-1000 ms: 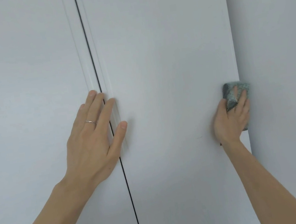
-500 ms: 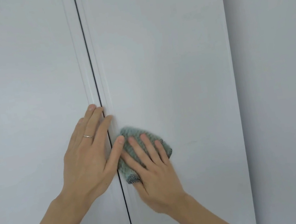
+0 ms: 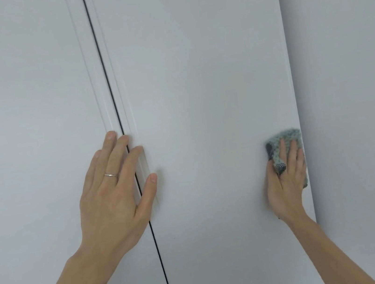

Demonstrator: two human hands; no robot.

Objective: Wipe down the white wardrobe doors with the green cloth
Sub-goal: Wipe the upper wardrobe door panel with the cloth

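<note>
Head view: the right hand [image 3: 286, 182] lies flat with straight fingers on the green cloth [image 3: 285, 143], pressing it against the right wardrobe door [image 3: 210, 89] at that door's far right edge, beside the wall [image 3: 350, 91]. Half a second ago this hand and the cloth were at the middle seam, close to the other hand; a second ago they were near this same right edge. The left hand [image 3: 114, 197] is open too, fingers spread, flat across the dark seam [image 3: 100, 57], its palm on the left wardrobe door [image 3: 25, 118], much where it was before. A ring [image 3: 110, 175] sits on one finger.
</note>
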